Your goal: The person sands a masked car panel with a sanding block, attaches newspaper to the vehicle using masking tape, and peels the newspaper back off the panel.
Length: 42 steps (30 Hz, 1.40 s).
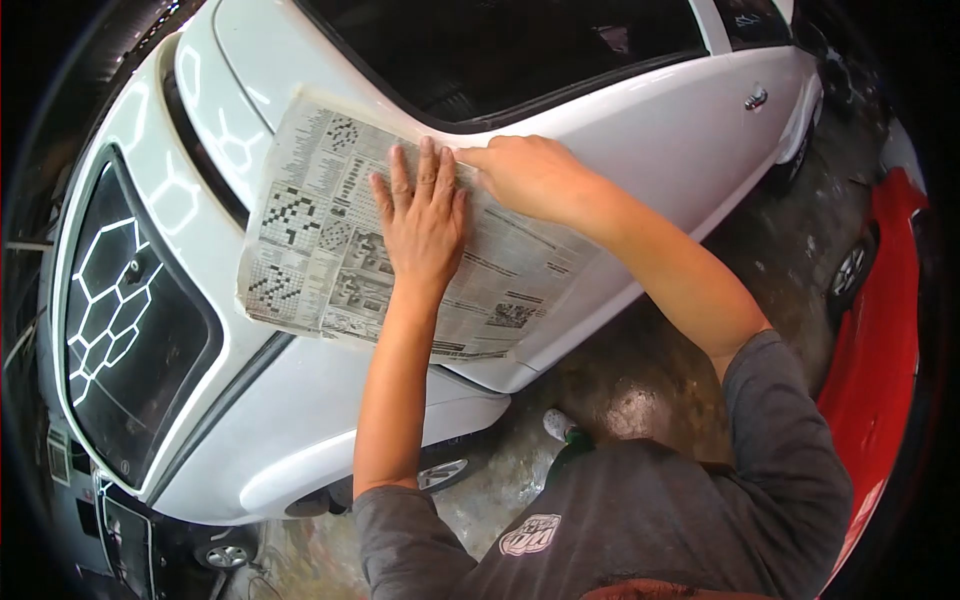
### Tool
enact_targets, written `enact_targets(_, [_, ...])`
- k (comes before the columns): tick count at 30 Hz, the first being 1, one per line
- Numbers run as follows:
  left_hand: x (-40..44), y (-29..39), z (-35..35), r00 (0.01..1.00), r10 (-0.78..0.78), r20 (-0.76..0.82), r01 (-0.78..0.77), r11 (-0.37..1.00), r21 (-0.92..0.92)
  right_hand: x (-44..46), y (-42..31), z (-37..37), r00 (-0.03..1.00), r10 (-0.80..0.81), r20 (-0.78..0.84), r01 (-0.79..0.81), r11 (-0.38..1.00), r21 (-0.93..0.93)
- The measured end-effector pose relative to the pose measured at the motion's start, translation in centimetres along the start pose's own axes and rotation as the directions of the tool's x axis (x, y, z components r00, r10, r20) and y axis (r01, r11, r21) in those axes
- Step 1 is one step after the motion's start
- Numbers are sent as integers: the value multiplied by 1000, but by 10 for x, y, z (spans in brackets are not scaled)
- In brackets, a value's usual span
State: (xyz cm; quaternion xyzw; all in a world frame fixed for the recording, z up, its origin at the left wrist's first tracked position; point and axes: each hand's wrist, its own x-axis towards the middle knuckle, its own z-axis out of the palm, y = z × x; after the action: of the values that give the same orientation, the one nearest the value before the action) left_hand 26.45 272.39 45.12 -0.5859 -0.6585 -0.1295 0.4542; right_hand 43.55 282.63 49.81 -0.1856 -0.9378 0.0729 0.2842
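A sheet of newspaper (290, 290) printed with crosswords lies over the side of a white car (640, 150), just below the dark side window. My left hand (425, 220) rests flat on the newspaper, fingers spread, pressing it against the body panel. At the sheet's upper edge is my right hand (535, 178). Its index finger is stretched out along that edge, close to my left fingertips. The other right fingers are bent and partly hidden under the hand.
A side window (500, 50) and door handle (756, 97) are on the white car. The rear window (110, 300) reflects hexagonal lights. A red car (880, 330) stands to the right. A dark vehicle (125, 540) is at lower left. The floor (640, 400) looks wet.
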Motion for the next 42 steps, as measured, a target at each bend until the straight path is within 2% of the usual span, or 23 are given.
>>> enact_targets(1, [0,3,1,1000,-11,12,11,1000,-10,-8,5,4,998,20,-66,-12,994,111])
enact_targets(2, [1,4,1,999,-25,24,26,999,-20,-23,8,7,992,56,-111,-18,949,316])
enact_targets(4, [1,5,-1,998,-43,44,43,999,-12,-66,13,12,976,144,-166,6,738,674])
enact_targets(6, [2,4,-2,998,-43,48,44,999,-6,-116,41,29,963,266,-29,-175,706,686])
enact_targets(8, [2,6,-4,997,-43,60,43,999,15,-169,83,48,907,388,163,-413,752,513])
enact_targets(10, [2,11,-3,995,-85,59,84,996,6,-225,137,100,823,537,186,-544,649,532])
enact_targets(12, [-1,27,-3,992,-124,6,124,991,-49,-246,153,121,769,596,230,-602,555,574])
enact_targets(13, [-8,44,-3,986,-167,-27,157,963,-218,-249,157,121,743,621,249,-624,509,593])
enact_targets(15, [-35,93,3,959,-274,-73,195,826,-530,-244,159,127,747,618,247,-633,547,548])
enact_targets(16, [-62,124,22,960,-279,-31,180,697,-695,-242,158,130,738,623,259,-644,534,548])
enact_targets(17, [-90,160,34,947,-276,165,280,457,-844,-239,156,131,728,630,270,-655,522,547])
enact_targets(18, [-119,201,56,886,-209,414,447,143,-883,-237,153,128,702,645,302,-676,470,568])
enact_targets(19, [-137,242,83,706,-157,691,625,-322,-711,-238,152,129,701,656,281,-680,496,540])
enact_targets(20, [-149,270,103,497,42,866,639,-693,-334,-239,153,132,701,665,260,-685,524,506])
enact_targets(23, [-146,301,131,412,-57,909,246,-954,-171,-240,150,129,693,686,222,-703,574,420])
enact_targets(24, [-143,301,133,471,-44,881,120,-986,-113,-241,148,129,682,696,226,-714,567,411])
enact_targets(28, [-132,309,135,557,-91,825,-194,-981,23,-240,141,122,634,737,234,-760,538,365])
enact_targets(31, [-127,313,150,530,-90,843,-231,-972,41,-242,140,126,630,749,205,-761,541,358])
enact_targets(35, [-129,321,170,548,-92,831,-203,-979,25,-243,139,129,626,758,182,-763,548,343])
enact_targets(40, [-130,327,151,549,-135,824,-177,-983,-43,-238,134,123,619,766,174,-774,557,301])
enact_targets(42, [-132,328,145,578,-127,806,-161,-986,-40,-236,134,123,624,763,167,-773,571,277])
